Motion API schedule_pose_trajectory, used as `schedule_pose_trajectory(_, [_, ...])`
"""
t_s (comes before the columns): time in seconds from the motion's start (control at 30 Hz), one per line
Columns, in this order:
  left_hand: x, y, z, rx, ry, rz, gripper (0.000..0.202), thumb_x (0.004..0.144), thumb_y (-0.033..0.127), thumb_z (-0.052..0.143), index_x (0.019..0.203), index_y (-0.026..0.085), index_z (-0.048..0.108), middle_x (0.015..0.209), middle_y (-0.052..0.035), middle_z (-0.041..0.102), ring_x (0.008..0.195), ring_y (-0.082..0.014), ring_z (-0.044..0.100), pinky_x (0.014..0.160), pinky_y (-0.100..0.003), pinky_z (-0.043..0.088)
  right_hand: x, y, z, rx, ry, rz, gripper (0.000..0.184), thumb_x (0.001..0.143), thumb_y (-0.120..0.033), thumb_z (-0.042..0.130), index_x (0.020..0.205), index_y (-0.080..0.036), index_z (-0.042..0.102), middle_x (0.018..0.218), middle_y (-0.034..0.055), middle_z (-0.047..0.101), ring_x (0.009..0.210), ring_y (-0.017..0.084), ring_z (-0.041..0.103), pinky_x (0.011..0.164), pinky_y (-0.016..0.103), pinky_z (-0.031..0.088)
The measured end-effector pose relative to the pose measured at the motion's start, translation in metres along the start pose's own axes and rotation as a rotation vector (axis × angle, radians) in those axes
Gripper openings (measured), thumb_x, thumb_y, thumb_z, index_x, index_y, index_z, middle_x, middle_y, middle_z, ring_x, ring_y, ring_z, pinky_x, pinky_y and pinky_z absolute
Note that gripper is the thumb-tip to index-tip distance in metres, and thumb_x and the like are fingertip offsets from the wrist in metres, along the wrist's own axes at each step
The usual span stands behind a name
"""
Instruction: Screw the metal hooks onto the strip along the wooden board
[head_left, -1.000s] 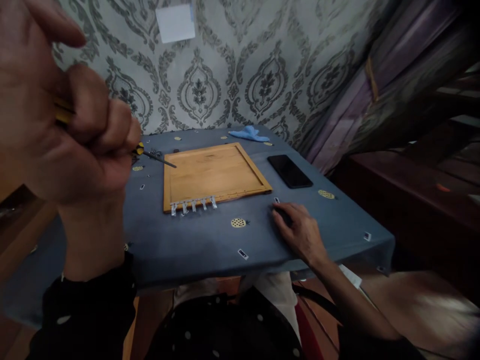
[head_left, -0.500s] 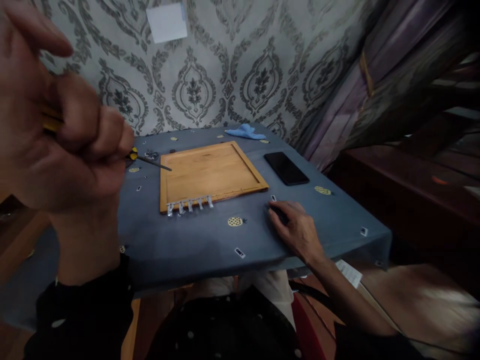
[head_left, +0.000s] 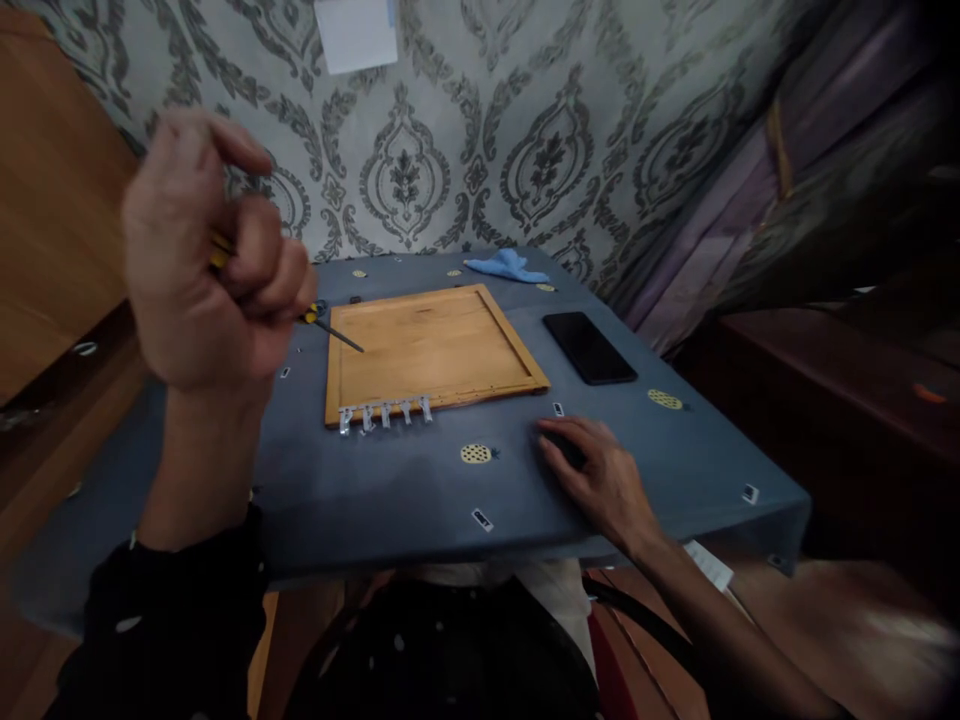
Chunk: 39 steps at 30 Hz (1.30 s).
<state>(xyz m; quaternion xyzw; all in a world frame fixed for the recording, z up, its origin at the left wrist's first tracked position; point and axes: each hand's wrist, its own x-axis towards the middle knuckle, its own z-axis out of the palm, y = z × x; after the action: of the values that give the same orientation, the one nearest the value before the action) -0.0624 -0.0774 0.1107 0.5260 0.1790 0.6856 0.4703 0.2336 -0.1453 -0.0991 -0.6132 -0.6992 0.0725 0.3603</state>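
The left hand (head_left: 217,258) is bringing its clenched screwdriver (head_left: 340,335) seemingly nearer the wooden panel (head_left: 429,345), the right hand (head_left: 600,475), grip unclear, resting by the counter's (head_left: 375,525) front edge.

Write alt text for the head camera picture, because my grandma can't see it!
A raised left hand grips a yellow-handled tool with a thin dark shaft. On a blue-grey tablecloth lie a framed, light-brown wooden panel with five small silvery pieces along its near edge and a black rectangular phone; the right hand rests nearby, its palm hidden.

Head view faces forward, down over the table (head_left: 697,465)
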Motion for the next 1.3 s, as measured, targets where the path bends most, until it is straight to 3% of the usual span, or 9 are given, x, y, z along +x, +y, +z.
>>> schedule_pose_trajectory(0.3, [-0.025,-0.071,0.008,-0.076,-0.334,-0.213,0.021,0.101,0.034,0.053,0.087,0.018,0.058,0.048,0.0112,0.029,0.038,-0.0035,0.018,0.039,-0.014,0.023,0.053,-0.090,0.029,0.603,-0.134,-0.103,0.048,0.090,-0.038,0.063,0.134,-0.021,0.060,0.094,0.0051,0.073,0.077,0.018,0.068,0.074,0.033,0.056])
schedule_pose_trajectory(0.43, [-0.034,-0.093,0.009,-0.100,-0.354,-0.247,0.024,0.101,0.039,0.053,0.091,0.018,0.058,0.051,0.0106,0.032,0.040,-0.0029,0.021,0.041,-0.014,0.023,0.077,-0.109,0.037,0.649,-0.249,-0.254,0.019,0.091,-0.033,0.060,0.099,-0.019,0.070,0.075,0.0010,0.068,0.069,0.016,0.064,0.065,0.028,0.052])
schedule_pose_trajectory(0.53, [-0.034,-0.100,0.009,-0.082,-0.349,-0.269,0.028,0.101,0.044,0.052,0.093,0.017,0.059,0.052,0.0101,0.033,0.040,-0.0032,0.025,0.041,-0.016,0.024,0.093,-0.110,0.039,0.672,-0.306,-0.302,0.025,0.094,-0.035,0.058,0.079,-0.019,0.069,0.067,0.0004,0.067,0.063,0.015,0.061,0.062,0.027,0.050])
schedule_pose_trajectory(0.63, [-0.014,-0.100,-0.003,0.068,-0.359,-0.193,0.035,0.100,0.051,0.048,0.104,0.018,0.060,0.064,0.0036,0.055,0.057,-0.0073,0.052,0.057,-0.019,0.044,0.110,-0.100,0.044,0.710,-0.313,-0.247,0.028,0.091,-0.040,0.064,0.071,-0.020,0.069,0.064,0.0001,0.065,0.058,0.014,0.058,0.058,0.027,0.049])
schedule_pose_trajectory(0.77, [0.041,-0.093,-0.067,0.501,-0.154,-0.111,0.030,0.101,0.044,0.047,0.117,0.020,0.055,0.103,-0.0052,0.069,0.093,-0.0129,0.067,0.082,-0.026,0.055,0.135,-0.069,0.057,0.947,-0.167,-0.016,0.036,0.077,-0.050,0.080,0.058,-0.022,0.067,0.074,0.0050,0.071,0.078,0.018,0.067,0.069,0.029,0.054])
schedule_pose_trajectory(0.9, [0.076,-0.087,-0.166,0.954,0.005,-0.395,0.027,0.101,0.035,0.050,0.116,0.015,0.058,0.094,-0.0047,0.068,0.078,-0.0119,0.066,0.072,-0.027,0.056,0.149,-0.032,0.072,1.116,-0.061,0.220,0.038,0.066,-0.056,0.086,0.081,-0.024,0.074,0.073,-0.0005,0.067,0.053,0.009,0.051,0.054,0.026,0.049])
schedule_pose_trajectory(1.0, [0.074,-0.093,-0.224,1.118,-0.038,-0.638,0.034,0.096,0.038,0.062,0.121,0.014,0.061,0.115,-0.0085,0.066,0.097,-0.0186,0.066,0.084,-0.038,0.060,0.152,-0.014,0.079,1.151,-0.068,0.293,0.046,0.058,-0.061,0.089,0.078,-0.023,0.072,0.068,-0.0015,0.064,0.049,0.008,0.045,0.047,0.024,0.044])
schedule_pose_trajectory(1.13, [0.063,-0.113,-0.260,1.241,-0.163,-0.862,0.038,0.096,0.038,0.062,0.126,0.015,0.060,0.125,-0.0103,0.063,0.107,-0.0220,0.065,0.091,-0.043,0.058,0.151,-0.005,0.081,1.145,-0.128,0.336,0.042,0.063,-0.055,0.088,0.084,-0.022,0.073,0.074,0.0013,0.067,0.051,0.009,0.047,0.049,0.027,0.046])
schedule_pose_trajectory(1.3, [0.064,-0.131,-0.274,1.331,-0.275,-0.900,0.038,0.096,0.038,0.062,0.126,0.015,0.059,0.125,-0.0104,0.063,0.108,-0.0223,0.065,0.092,-0.044,0.058,0.146,-0.005,0.081,1.094,-0.154,0.343,0.042,0.063,-0.053,0.087,0.088,-0.023,0.072,0.084,0.0030,0.070,0.056,0.010,0.053,0.056,0.029,0.051])
